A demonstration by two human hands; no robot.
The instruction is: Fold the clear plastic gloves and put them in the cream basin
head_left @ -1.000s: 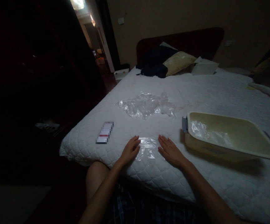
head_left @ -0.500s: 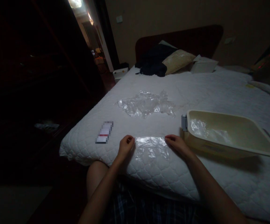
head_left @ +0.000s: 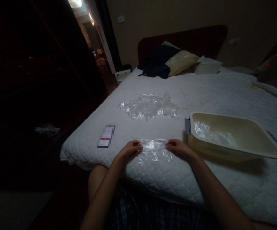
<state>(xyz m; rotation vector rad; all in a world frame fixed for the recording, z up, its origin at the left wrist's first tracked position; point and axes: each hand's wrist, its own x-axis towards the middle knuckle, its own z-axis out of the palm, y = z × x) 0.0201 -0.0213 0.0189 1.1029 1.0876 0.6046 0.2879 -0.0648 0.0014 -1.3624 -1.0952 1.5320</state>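
Observation:
A clear plastic bag [head_left: 154, 145] is stretched between my two hands above the front of the bed, its lower part hanging loose and wrinkled. My left hand [head_left: 132, 147] pinches its left side, fingers closed. On the right side, my right hand [head_left: 177, 147] grips it between thumb and fingers. Farther back on the white quilted bed cover [head_left: 167, 182] lies a crumpled heap of clear plastic bags [head_left: 150, 107]. To the right stands a cream plastic storage bin [head_left: 236, 153] with grey latches, and some clear plastic [head_left: 212, 134] lies inside it.
A phone-like object with a blurred-out screen [head_left: 106, 135] lies left of my hands. Dark clothing [head_left: 157, 62], a beige pillow [head_left: 182, 62] and a white box [head_left: 209, 66] sit near the headboard [head_left: 200, 36]. A small white cabinet [head_left: 122, 75] stands beyond the bed's left edge.
Both hands have moved slightly inward along the bag's sides, and their grip sits a little lower than its top edge. The other things on the bed have stayed put.

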